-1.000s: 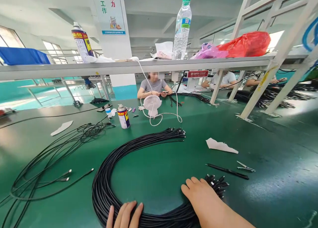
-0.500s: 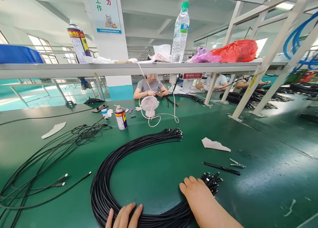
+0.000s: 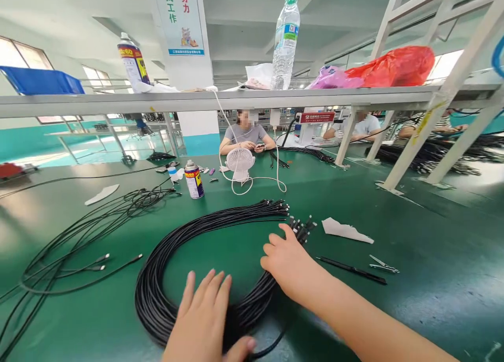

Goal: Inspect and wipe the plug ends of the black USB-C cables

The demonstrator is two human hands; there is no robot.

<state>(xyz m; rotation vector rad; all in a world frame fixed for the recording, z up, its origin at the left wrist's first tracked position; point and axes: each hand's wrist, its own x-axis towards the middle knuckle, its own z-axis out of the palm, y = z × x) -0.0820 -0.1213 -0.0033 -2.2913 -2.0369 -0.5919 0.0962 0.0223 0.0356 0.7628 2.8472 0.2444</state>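
A thick bundle of black cables point(image 3: 151, 286) lies curved on the green table, its two ends now close to each other. My right hand point(image 3: 286, 261) is closed round the bundle near one end, where the connectors point(image 3: 303, 228) stick out past my fingers. My left hand point(image 3: 202, 314) rests over the near side of the curve, fingers stretched and apart, thumb out to the right. The other end point(image 3: 273, 207) of the bundle lies just beyond my right hand. One loose cable strand point(image 3: 271, 346) pokes out by my left thumb.
Loose black cables point(image 3: 63, 246) sprawl on the left. A spray can point(image 3: 194, 179) and a white fan point(image 3: 240, 165) stand ahead. Torn paper point(image 3: 346, 230), a thin black tool point(image 3: 352, 270) and tweezers point(image 3: 382, 265) lie right. A raised shelf point(image 3: 244, 100) crosses ahead; people sit beyond it.
My right hand has carried its cable end up and leftward, beside the other end, tightening the curve. My left hand has come farther into view over the bundle. The view has shifted slightly.
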